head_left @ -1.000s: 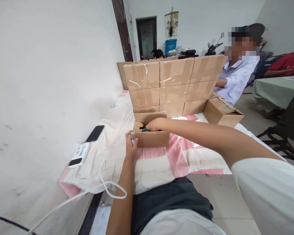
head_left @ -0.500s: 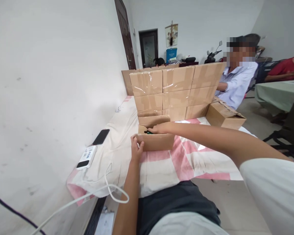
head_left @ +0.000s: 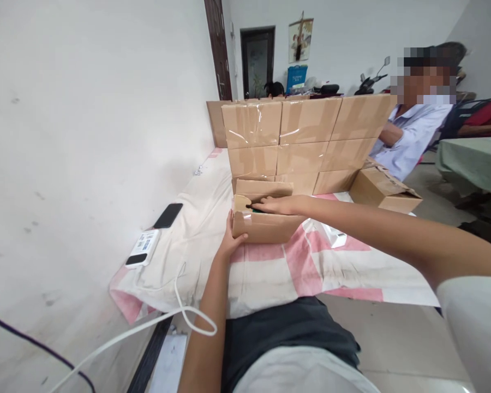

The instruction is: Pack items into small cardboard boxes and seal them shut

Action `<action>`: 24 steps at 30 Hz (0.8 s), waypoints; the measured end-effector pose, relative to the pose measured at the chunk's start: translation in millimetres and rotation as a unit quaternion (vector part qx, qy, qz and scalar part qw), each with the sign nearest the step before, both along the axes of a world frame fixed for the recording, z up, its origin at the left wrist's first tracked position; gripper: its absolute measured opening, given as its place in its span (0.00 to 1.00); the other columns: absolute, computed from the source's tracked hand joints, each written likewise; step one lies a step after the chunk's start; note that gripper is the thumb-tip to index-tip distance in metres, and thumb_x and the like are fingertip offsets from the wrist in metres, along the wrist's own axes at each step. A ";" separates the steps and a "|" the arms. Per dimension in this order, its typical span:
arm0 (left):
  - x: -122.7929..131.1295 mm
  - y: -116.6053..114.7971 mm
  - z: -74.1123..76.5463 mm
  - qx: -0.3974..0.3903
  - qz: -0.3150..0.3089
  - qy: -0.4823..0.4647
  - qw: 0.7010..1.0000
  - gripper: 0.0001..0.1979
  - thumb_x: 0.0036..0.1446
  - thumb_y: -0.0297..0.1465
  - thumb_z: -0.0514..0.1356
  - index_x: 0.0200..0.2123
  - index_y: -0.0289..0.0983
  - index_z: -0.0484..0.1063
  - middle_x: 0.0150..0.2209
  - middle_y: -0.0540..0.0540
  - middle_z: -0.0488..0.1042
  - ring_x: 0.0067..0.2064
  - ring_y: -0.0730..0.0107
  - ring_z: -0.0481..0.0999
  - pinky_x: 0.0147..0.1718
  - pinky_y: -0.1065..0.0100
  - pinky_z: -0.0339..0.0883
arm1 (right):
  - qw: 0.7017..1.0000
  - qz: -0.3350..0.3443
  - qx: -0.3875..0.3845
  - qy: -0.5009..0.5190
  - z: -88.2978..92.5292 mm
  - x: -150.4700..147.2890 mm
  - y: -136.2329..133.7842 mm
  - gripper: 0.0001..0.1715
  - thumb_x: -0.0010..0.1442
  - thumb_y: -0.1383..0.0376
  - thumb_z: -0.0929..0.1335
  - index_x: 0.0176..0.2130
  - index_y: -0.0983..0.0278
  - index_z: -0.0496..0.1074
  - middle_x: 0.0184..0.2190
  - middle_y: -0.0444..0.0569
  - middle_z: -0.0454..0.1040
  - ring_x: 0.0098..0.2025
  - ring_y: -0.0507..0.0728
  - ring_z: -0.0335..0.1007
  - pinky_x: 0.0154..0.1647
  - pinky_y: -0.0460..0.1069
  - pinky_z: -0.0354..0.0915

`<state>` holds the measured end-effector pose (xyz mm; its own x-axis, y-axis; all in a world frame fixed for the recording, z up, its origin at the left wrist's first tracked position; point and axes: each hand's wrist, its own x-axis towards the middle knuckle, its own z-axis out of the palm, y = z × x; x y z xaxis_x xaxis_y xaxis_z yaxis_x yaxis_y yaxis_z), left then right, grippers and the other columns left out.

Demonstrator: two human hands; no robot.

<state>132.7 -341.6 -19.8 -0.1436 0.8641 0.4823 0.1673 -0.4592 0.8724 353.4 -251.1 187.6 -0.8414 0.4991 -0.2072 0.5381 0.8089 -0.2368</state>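
Note:
An opened cardboard box (head_left: 268, 228) stands on the cloth-covered table in front of me, its flaps up. My left hand (head_left: 232, 237) grips the box at its left end, the thumb on the front face and the fingers around the corner. My right hand (head_left: 277, 205) reaches over the box opening with its fingers stretched out and lying flat. Under those fingertips a small dark green item (head_left: 255, 209) shows inside the box; most of it is hidden by the hand and the front wall.
Taped cartons (head_left: 306, 144) form a wall behind the box. Another carton (head_left: 382, 191) stands to the right, near a seated person (head_left: 413, 131). A small white box (head_left: 333, 236) lies on the pink-and-white cloth (head_left: 265, 284). Left are a black phone (head_left: 168, 216), a white device (head_left: 142, 248) and a cable (head_left: 147, 325).
The box has turned slightly, and my left hand has shifted from its front edge to its left end. My right hand stays at the opening. The head view has moved a little.

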 end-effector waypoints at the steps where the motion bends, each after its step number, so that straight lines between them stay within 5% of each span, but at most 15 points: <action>1: -0.3 -0.4 -0.1 -0.005 -0.016 0.005 1.000 0.60 0.50 0.55 0.69 0.75 0.44 0.38 0.74 0.33 0.49 0.74 0.43 0.53 0.70 0.46 0.51 | 1.000 0.003 -0.003 -0.007 0.3 3.9 -1.5 0.33 0.71 0.49 0.57 0.71 0.49 0.59 0.67 0.49 0.66 0.67 0.69 0.62 0.61 0.62 0.63; 10: 12.3 -0.6 -1.9 -0.022 -0.102 0.064 0.992 0.74 0.32 0.41 0.81 0.74 0.41 0.37 0.72 0.29 0.51 0.71 0.37 0.56 0.70 0.41 0.51 | 0.970 0.094 0.158 -0.157 -12.6 28.4 -25.2 0.47 0.61 0.63 0.66 0.74 0.52 0.49 0.61 0.64 0.64 0.59 0.75 0.65 0.50 0.66 0.66; 16: 14.4 -4.3 2.8 -0.052 -0.096 0.048 0.993 0.71 0.36 0.41 0.80 0.74 0.37 0.39 0.71 0.27 0.56 0.70 0.37 0.59 0.69 0.44 0.56 | 0.984 0.113 0.125 -0.056 -6.7 41.0 -9.4 0.60 0.56 0.60 0.70 0.76 0.61 0.38 0.60 0.65 0.61 0.59 0.76 0.61 0.52 0.66 0.67; 24: 20.3 -11.5 10.4 -0.060 -0.045 0.035 0.997 0.68 0.32 0.44 0.81 0.73 0.38 0.50 0.69 0.29 0.62 0.67 0.40 0.66 0.65 0.46 0.64 | 0.994 0.109 -0.004 -0.028 -28.7 14.6 12.2 0.59 0.52 0.61 0.72 0.75 0.56 0.46 0.64 0.59 0.64 0.61 0.75 0.64 0.56 0.65 0.68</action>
